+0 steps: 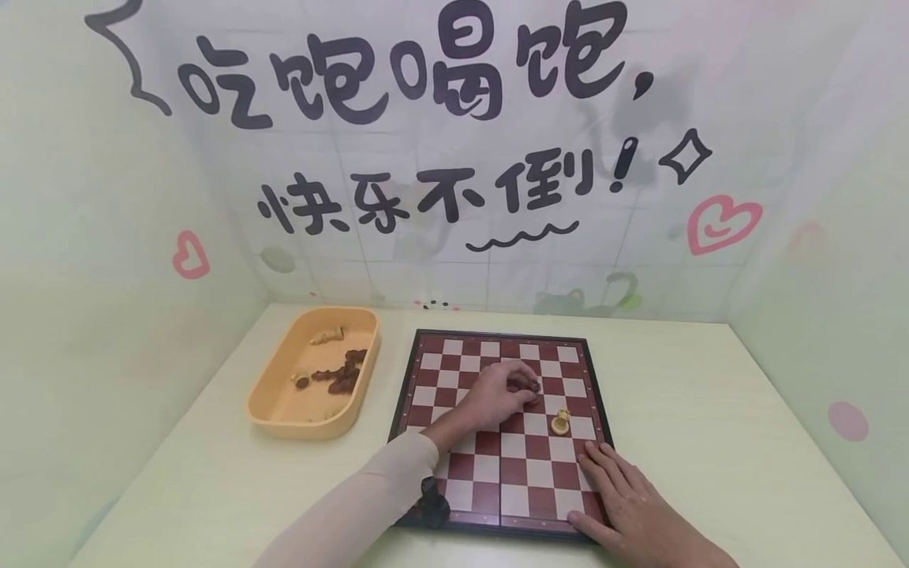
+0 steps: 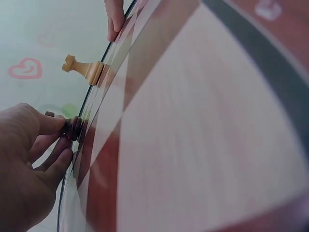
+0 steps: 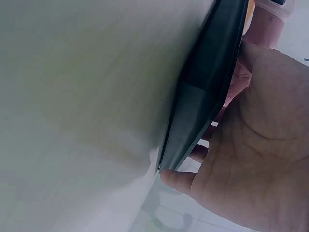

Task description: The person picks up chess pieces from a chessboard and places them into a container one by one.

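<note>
My left hand (image 1: 500, 392) reaches over the chessboard (image 1: 474, 467) and pinches a dark chess piece (image 2: 73, 128) between thumb and fingers. Its base is at the board's surface; the fingers hide most of the piece, so its kind cannot be told. A light rook (image 1: 560, 424) stands on the board to the right of that hand, also visible upright on its base in the left wrist view. My right hand (image 1: 634, 505) rests on the board's near right edge with fingers extended. In the right wrist view, the palm is beside the dark board side (image 3: 193, 111).
An orange tray (image 1: 266, 410) left of the board holds several dark and light chess pieces (image 1: 344, 377). A black object (image 1: 432, 505) is at the left wrist, over the board's near left corner. Printed curtains (image 1: 426, 276) enclose the table (image 1: 682, 410) at the back and sides.
</note>
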A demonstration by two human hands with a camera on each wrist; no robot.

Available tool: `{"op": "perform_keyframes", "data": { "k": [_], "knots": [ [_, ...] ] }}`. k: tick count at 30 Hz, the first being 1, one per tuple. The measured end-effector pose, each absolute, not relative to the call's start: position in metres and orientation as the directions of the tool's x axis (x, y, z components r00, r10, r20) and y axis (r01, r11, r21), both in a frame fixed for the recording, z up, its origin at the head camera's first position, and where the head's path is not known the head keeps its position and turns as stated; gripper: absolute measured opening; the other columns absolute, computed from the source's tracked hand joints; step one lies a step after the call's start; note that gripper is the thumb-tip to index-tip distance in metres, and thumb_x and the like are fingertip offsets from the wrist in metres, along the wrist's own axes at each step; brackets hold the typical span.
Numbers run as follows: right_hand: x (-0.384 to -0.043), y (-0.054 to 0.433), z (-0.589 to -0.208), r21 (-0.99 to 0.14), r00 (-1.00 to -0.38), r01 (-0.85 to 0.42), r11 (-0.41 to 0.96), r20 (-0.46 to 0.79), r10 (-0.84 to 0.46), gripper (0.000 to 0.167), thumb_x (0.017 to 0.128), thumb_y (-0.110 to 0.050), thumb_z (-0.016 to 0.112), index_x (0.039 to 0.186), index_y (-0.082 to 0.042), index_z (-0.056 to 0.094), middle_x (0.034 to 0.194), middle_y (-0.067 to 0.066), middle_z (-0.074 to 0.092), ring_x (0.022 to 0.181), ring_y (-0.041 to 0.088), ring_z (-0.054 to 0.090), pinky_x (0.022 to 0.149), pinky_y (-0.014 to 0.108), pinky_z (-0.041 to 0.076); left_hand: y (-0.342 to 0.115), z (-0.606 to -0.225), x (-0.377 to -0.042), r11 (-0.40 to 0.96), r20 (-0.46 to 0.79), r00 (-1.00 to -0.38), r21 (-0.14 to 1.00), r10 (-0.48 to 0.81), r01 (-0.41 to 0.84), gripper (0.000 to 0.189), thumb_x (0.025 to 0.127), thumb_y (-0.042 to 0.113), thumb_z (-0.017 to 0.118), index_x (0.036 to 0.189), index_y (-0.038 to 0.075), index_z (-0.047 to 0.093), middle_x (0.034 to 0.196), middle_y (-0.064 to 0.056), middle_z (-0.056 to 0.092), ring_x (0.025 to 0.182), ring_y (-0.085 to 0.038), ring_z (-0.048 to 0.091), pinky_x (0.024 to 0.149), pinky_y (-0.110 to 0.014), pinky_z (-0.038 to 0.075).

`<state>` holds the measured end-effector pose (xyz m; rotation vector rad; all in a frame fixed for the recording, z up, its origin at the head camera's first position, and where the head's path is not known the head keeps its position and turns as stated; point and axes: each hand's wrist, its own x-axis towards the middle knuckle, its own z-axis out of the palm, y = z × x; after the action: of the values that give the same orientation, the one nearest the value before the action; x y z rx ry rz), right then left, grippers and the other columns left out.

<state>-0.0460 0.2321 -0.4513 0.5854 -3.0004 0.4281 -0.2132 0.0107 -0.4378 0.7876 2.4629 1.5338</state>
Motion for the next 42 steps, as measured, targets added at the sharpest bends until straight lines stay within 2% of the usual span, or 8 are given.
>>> {"op": "perform_keyframes", "data": {
  "k": [7,17,32,34,36,38,41,42],
  "knots": [
    [-0.046,0.232,-0.451,-0.261,-0.932,-0.363,0.895,0.081,-0.354,0.080,0.096,-0.063,0.058,0.146,-0.001,0.050,0.155,0.014,0.041,0.141,0.034,0.037,0.110,0.053,0.040,0.005,-0.435,-0.216,0.290,0.189,-0.839,0.880,0.511,0.375,0.014,0.097,0.003,0.069,0.108,0.010,0.069,0.100,0.006,0.070,0.095,-0.006,0.067,0.085,-0.023,0.055],
    [-0.047,0.233,-0.455,-0.248,-0.924,-0.382,0.890,0.131,-0.360,0.078,0.095,-0.061,0.061,0.146,-0.002,0.051,0.154,0.014,0.043,0.140,0.033,0.039,0.109,0.051,0.042,-0.002,-0.430,-0.219,0.283,0.194,-0.861,0.890,0.471,0.356,0.017,0.096,0.001,0.068,0.113,0.001,0.069,0.101,0.003,0.070,0.096,-0.009,0.066,0.088,-0.025,0.055],
    [-0.047,0.232,-0.452,-0.269,-0.934,-0.357,0.895,0.092,-0.345,0.081,0.095,-0.063,0.059,0.148,-0.002,0.049,0.156,0.014,0.040,0.142,0.034,0.036,0.109,0.053,0.041,-0.025,-0.431,-0.222,0.322,0.236,-0.871,0.862,0.431,0.392,0.022,0.095,0.001,0.071,0.116,0.003,0.070,0.107,0.001,0.070,0.104,-0.013,0.067,0.092,-0.026,0.055],
    [-0.047,0.232,-0.454,-0.255,-0.929,-0.369,0.894,0.119,-0.350,0.080,0.095,-0.063,0.060,0.147,-0.002,0.050,0.155,0.014,0.042,0.140,0.033,0.038,0.108,0.052,0.042,-0.029,-0.431,-0.222,0.315,0.235,-0.872,0.866,0.428,0.388,0.022,0.095,0.001,0.070,0.118,0.002,0.069,0.107,0.001,0.070,0.104,-0.013,0.066,0.092,-0.025,0.055],
    [-0.046,0.232,-0.457,-0.242,-0.922,-0.383,0.891,0.159,-0.353,0.078,0.094,-0.062,0.062,0.145,-0.003,0.052,0.153,0.012,0.044,0.139,0.031,0.039,0.115,0.039,0.035,-0.033,-0.431,-0.221,0.305,0.237,-0.874,0.871,0.425,0.385,0.022,0.096,0.001,0.070,0.118,0.002,0.068,0.107,0.001,0.070,0.103,-0.013,0.067,0.091,-0.025,0.055],
    [-0.046,0.232,-0.459,-0.221,-0.912,-0.400,0.890,0.195,-0.361,0.076,0.094,-0.060,0.064,0.143,-0.003,0.054,0.151,0.013,0.046,0.137,0.031,0.041,0.114,0.036,0.036,-0.037,-0.432,-0.221,0.300,0.234,-0.877,0.876,0.419,0.377,0.022,0.096,0.001,0.069,0.118,0.002,0.068,0.106,0.001,0.070,0.102,-0.013,0.067,0.090,-0.025,0.055],
    [-0.046,0.231,-0.458,-0.235,-0.917,-0.393,0.889,0.176,-0.359,0.077,0.094,-0.061,0.064,0.143,-0.003,0.054,0.152,0.012,0.045,0.137,0.031,0.040,0.114,0.038,0.036,-0.042,-0.432,-0.220,0.293,0.232,-0.884,0.883,0.405,0.366,0.023,0.096,0.000,0.069,0.119,0.002,0.067,0.107,-0.001,0.069,0.103,-0.014,0.067,0.089,-0.025,0.056],
    [-0.046,0.231,-0.457,-0.242,-0.921,-0.387,0.890,0.157,-0.358,0.077,0.094,-0.061,0.063,0.143,-0.003,0.053,0.153,0.013,0.044,0.138,0.032,0.040,0.111,0.045,0.041,-0.044,-0.432,-0.220,0.293,0.234,-0.887,0.884,0.398,0.364,0.023,0.096,0.000,0.069,0.118,0.003,0.068,0.108,-0.001,0.069,0.102,-0.014,0.068,0.088,-0.025,0.056]
  ]
}}
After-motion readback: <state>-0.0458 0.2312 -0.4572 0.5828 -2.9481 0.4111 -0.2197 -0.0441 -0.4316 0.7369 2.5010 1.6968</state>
